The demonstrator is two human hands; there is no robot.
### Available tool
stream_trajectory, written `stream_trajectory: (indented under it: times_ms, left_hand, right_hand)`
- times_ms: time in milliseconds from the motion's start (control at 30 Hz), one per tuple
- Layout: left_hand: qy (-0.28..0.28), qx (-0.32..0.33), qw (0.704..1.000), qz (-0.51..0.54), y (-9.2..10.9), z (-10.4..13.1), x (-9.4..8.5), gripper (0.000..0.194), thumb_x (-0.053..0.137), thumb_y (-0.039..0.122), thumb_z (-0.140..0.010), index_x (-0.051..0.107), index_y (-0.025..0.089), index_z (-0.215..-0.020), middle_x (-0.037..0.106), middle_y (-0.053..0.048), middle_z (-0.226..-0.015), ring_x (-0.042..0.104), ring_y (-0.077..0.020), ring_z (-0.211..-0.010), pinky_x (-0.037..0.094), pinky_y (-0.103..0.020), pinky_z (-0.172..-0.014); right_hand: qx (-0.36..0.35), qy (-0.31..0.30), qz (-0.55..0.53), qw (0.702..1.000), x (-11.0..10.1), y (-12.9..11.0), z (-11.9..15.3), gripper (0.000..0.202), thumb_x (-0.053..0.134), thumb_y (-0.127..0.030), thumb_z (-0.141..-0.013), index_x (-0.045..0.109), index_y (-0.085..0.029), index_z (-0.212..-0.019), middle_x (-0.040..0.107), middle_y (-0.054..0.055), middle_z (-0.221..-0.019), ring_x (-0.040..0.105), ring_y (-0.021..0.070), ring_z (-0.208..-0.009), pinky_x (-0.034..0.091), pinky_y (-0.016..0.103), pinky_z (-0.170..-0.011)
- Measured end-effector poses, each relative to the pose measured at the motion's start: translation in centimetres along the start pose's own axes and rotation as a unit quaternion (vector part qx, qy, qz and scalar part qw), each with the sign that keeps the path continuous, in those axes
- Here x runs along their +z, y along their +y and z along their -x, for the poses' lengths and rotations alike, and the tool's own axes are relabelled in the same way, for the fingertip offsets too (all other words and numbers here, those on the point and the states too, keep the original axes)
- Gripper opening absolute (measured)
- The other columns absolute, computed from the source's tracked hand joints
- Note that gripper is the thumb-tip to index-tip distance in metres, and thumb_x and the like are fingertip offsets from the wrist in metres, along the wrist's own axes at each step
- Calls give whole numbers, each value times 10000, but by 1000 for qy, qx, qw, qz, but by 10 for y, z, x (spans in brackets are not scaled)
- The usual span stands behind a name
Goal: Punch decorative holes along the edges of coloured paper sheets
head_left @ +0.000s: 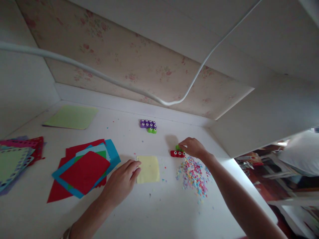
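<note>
My left hand [122, 179] is at the left edge of a square yellow paper [149, 170], its thumb and forefinger closed on that edge. The paper lies flat on the white table. Farther right, my right hand [194, 147] pinches a small green paper punch [177, 147], partly hidden by the fingers. Right in front of it is a row of red punches [175, 153] with eye-like tops. A scattered heap of multicoloured confetti [195, 174] lies just below my right hand.
Purple punches [147, 123] with two green punches [152, 130] stand near the back wall. Left lie red and blue paper sheets [86, 172], a pale green sheet [72, 117] and hole-edged papers [15, 162]. A white cable [112, 80] hangs across the view; a side panel [261, 113] stands right.
</note>
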State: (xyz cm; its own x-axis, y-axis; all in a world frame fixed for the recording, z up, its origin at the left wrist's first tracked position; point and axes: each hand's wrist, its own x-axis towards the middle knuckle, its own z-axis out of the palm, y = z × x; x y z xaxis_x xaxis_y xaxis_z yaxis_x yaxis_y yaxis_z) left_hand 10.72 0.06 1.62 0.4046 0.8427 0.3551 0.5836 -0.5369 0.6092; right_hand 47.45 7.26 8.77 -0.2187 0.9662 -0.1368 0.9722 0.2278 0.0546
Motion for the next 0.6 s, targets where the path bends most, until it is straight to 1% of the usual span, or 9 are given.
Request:
stream_trajectory:
  times_ms: [100, 233, 333, 467, 533, 600]
  left_hand:
    - [-13, -2, 1000, 0, 0, 0, 0, 208, 424, 272, -1000, 606, 222, -1089, 682, -43, -1031, 669, -195, -946, 538, -339, -837]
    - [-33, 6, 999, -8, 0, 0, 0, 219, 413, 246, -1001, 622, 213, -1056, 674, -43, -1016, 651, -197, -953, 521, -356, -864]
    - [-50, 25, 998, -31, 0, 1, 0, 183, 463, 209, -970, 635, 218, -1034, 670, -40, -1012, 631, -218, -967, 502, -393, -881]
    - [-70, 42, 995, -62, 2, 3, 1, 122, 542, 175, -923, 642, 223, -973, 661, -35, -1001, 606, -239, -969, 478, -431, -881]
    - [-77, 46, 993, -77, 5, 3, 1, 107, 552, 167, -916, 644, 222, -924, 658, -36, -994, 601, -243, -962, 474, -431, -859]
    - [-81, 47, 991, -92, 8, 3, 1, 111, 550, 163, -919, 645, 219, -902, 660, -37, -995, 601, -247, -954, 472, -435, -837]
  right_hand:
    - [4, -12, -6, 1000, -5, -2, 1, 231, 565, -281, -886, 790, -308, -930, 773, 28, -994, 676, 231, -986, 467, 359, -912]
    - [11, -15, -19, 1000, -7, -4, 2, 215, 585, -322, -880, 796, -286, -897, 777, 45, -965, 682, 228, -974, 471, 343, -905]
    - [11, -9, -29, 999, -9, -3, 3, 208, 599, -341, -875, 796, -278, -889, 778, 49, -955, 689, 225, -959, 477, 334, -907]
    - [6, 24, -40, 999, -14, -9, -2, 230, 570, -330, -909, 785, -265, -962, 768, 57, -1023, 686, 242, -997, 479, 361, -927]
    - [8, 51, -50, 997, -14, -22, -10, 273, 522, -343, -947, 767, -254, -1031, 752, 64, -1087, 678, 253, -1031, 482, 380, -936]
    - [9, 77, -67, 995, -11, -40, -23, 309, 477, -353, -975, 727, -252, -1126, 726, 59, -1163, 670, 242, -1058, 487, 372, -943]
